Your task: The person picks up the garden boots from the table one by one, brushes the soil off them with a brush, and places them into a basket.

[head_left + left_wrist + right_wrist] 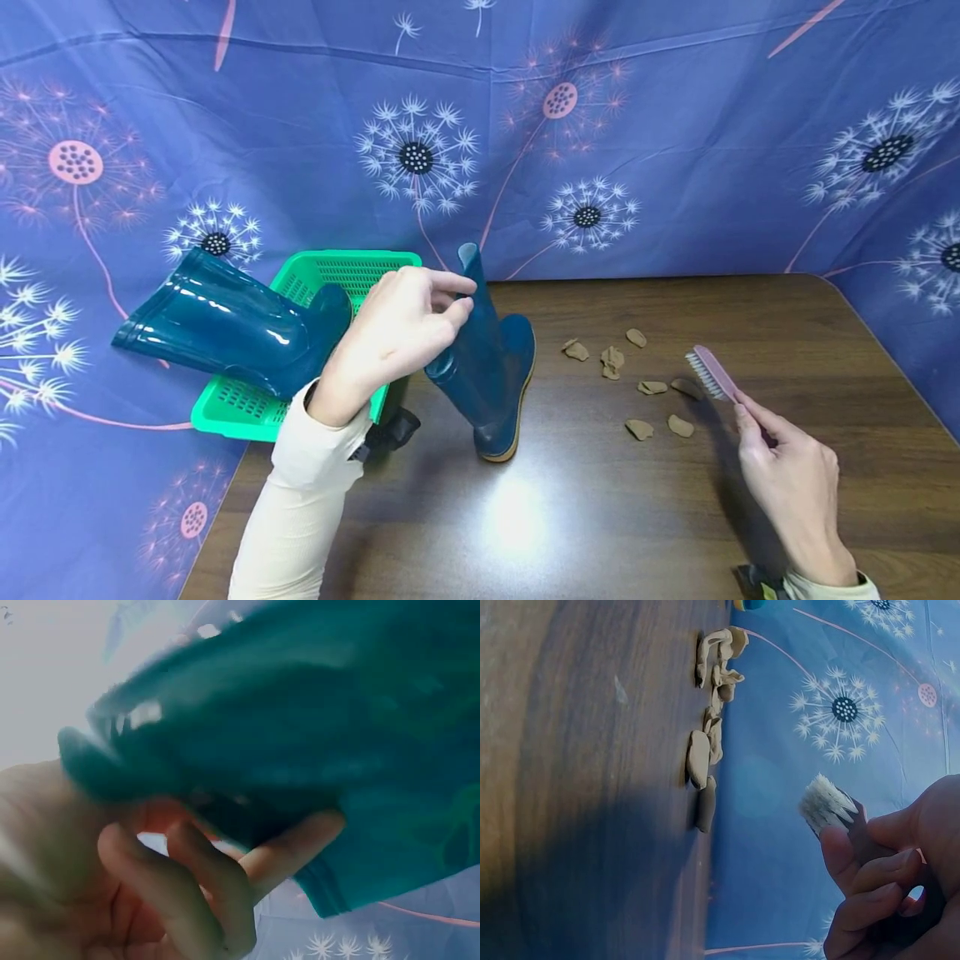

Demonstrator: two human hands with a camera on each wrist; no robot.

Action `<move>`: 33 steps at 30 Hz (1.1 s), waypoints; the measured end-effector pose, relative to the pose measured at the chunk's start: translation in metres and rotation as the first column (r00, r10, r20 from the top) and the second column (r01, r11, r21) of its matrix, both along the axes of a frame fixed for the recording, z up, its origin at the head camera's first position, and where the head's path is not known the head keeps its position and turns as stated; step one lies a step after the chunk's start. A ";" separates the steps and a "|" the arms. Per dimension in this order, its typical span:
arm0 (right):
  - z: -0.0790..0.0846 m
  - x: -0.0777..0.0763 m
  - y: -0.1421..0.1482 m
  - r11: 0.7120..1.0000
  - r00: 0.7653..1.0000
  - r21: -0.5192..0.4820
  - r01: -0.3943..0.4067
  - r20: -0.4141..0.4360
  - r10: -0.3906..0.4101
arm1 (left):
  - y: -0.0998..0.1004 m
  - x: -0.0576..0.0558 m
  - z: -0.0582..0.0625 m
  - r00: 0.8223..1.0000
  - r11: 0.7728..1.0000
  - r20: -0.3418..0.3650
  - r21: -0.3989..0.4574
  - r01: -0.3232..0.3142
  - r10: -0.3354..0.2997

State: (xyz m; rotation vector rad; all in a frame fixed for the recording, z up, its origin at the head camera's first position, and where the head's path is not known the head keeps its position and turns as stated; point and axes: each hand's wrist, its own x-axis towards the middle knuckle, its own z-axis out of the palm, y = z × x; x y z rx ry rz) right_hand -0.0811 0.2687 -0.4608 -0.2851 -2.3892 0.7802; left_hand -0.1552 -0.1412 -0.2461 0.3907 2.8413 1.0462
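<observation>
My left hand (pixel 408 321) grips the top of a dark teal rubber rain boot (pixel 498 375), fingers at its rim. This boot stands on the table, its shaft opening squeezed narrow and its tan sole edge showing on the right. In the left wrist view the glossy boot (pixel 300 735) fills most of the picture, with the fingers (pixel 292 851) along its opening. My right hand (pixel 795 475) holds a small pink brush (pixel 712 373) by its handle, above the table. The brush's white bristles (pixel 826 802) are free of any surface in the right wrist view.
A matching boot (pixel 225 321) lies on its side across a green perforated basket (pixel 232 423) at left. Several curled brown flakes (pixel 612 360) are scattered on the wooden table (pixel 600 517) between boot and brush. Behind hangs a blue dandelion-print cloth (pixel 675 167).
</observation>
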 end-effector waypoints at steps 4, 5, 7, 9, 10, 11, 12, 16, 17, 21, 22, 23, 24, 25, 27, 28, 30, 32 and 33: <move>-0.001 0.000 0.000 1.000 1.000 0.014 -0.010 -0.016 0.010 | 0.002 0.007 -0.005 0.999 0.999 -0.030 -0.023 0.041 -0.042; -0.001 0.000 0.000 1.000 1.000 0.015 -0.009 -0.016 0.010 | 0.003 0.010 -0.006 0.998 0.998 -0.046 -0.033 0.044 -0.045; -0.001 0.000 0.001 1.000 1.000 0.016 -0.007 -0.011 0.008 | 0.005 0.014 -0.007 0.996 0.998 -0.075 -0.055 0.035 -0.039; -0.001 0.000 0.001 1.000 1.000 0.015 -0.006 -0.004 0.006 | 0.007 0.016 -0.008 0.995 0.997 -0.099 -0.077 0.016 -0.024; -0.001 0.000 0.001 1.000 1.000 0.015 -0.005 -0.001 0.005 | 0.007 0.017 -0.009 0.994 0.996 -0.107 -0.086 0.008 -0.017; -0.001 0.000 0.002 1.000 1.000 0.014 -0.004 0.002 0.004 | 0.008 0.018 -0.009 0.993 0.995 -0.119 -0.096 0.001 -0.012; -0.001 0.000 0.002 1.000 1.000 0.015 -0.004 0.005 0.004 | 0.008 0.018 -0.009 0.992 0.995 -0.127 -0.103 -0.005 -0.009; -0.001 0.001 0.002 1.000 1.000 0.011 -0.003 0.013 0.003 | 0.008 0.019 -0.011 0.986 0.995 -0.164 -0.104 -0.007 -0.010; -0.002 0.001 0.002 1.000 1.000 0.010 -0.002 0.017 0.002 | 0.008 0.019 -0.012 0.986 0.995 -0.169 -0.095 -0.005 -0.011; -0.002 0.002 0.001 1.000 1.000 0.007 0.002 0.028 -0.002 | 0.005 0.019 -0.013 0.985 0.999 -0.172 -0.052 -0.003 -0.006; -0.003 0.003 0.002 1.000 1.000 0.007 0.002 0.030 -0.002 | 0.004 0.019 -0.014 0.984 0.999 -0.175 -0.044 -0.004 -0.003; -0.003 0.003 0.002 1.000 1.000 0.007 0.004 0.031 -0.004 | 0.004 0.019 -0.014 0.984 0.999 -0.178 -0.037 -0.008 0.001; -0.003 0.003 0.002 1.000 0.999 0.006 0.004 0.032 -0.004 | 0.003 0.019 -0.014 0.983 0.999 -0.181 -0.032 -0.012 0.006; -0.003 0.003 0.002 1.000 0.999 0.005 0.005 0.033 -0.005 | 0.002 0.019 -0.014 0.983 0.999 -0.184 -0.028 -0.016 0.011; -0.004 0.004 0.003 1.000 0.999 0.004 0.007 0.032 -0.007 | 0.001 0.018 -0.014 0.982 1.000 -0.188 -0.020 -0.022 0.018; -0.004 0.004 0.003 1.000 0.999 0.002 0.008 0.032 -0.008 | 0.000 0.018 -0.014 0.981 1.000 -0.191 -0.019 -0.024 0.020; -0.004 0.004 0.004 1.000 1.000 0.002 0.009 0.028 -0.009 | -0.001 0.018 -0.013 0.981 0.999 -0.194 -0.019 -0.031 0.027; -0.003 0.005 0.004 1.000 1.000 0.003 0.011 0.027 -0.011 | -0.003 0.019 -0.011 0.981 0.999 -0.193 -0.019 -0.042 0.037; -0.003 0.005 0.004 1.000 1.000 0.002 0.012 0.027 -0.012 | -0.004 0.020 -0.009 0.980 0.999 -0.196 -0.021 -0.047 0.042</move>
